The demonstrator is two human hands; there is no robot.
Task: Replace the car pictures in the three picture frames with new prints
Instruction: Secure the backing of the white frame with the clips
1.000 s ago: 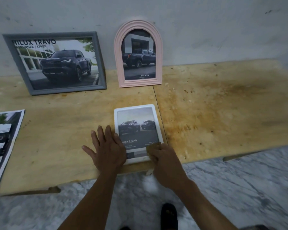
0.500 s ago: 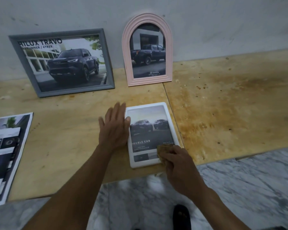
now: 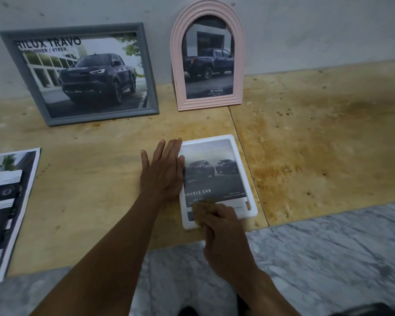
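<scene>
Right hand [image 3: 224, 226] curled around a small tan cloth or sponge-like pad [image 3: 202, 207], pressed onto the lower front of the white rounded-rectangle picture frame [image 3: 232, 142] lying flat and face up on the stained plywood board [image 3: 317, 144]. Left hand [image 3: 163, 171] laid flat with fingers straight and close together, palm down just beside the white frame's left edge, fingertips touching its rim, gripping nothing. Looks like wiping or smoothing the front of this frame, so best done with light, even strokes from the lower edge upward, with the left hand bracing so the frame cannot slide toward the board's near edge, which lies close below it. Pressing too hard risks shifting the print underneath; cannot tell whether a glazing sheet covers it. Inside the white frame: a grey print of two pickup trucks with the words "DOUBLE CAB". Beyond the white frame, leaning against the grey wall: a pink arched ridged picture frame [image 3: 177, 65] holding a dark pickup seen from behind with a Toyota mark. Further left of that, well apart from the white frame: a grey rectangular picture frame [image 3: 149, 71], tilted back, holding a dark pickup headed "HILUX TRAVO". Far left of the white frame, flat on the board: loose printed sheets [image 3: 12, 201], partly cut off by the view. Whether any frame holds old or new prints: cannot tell.
</scene>
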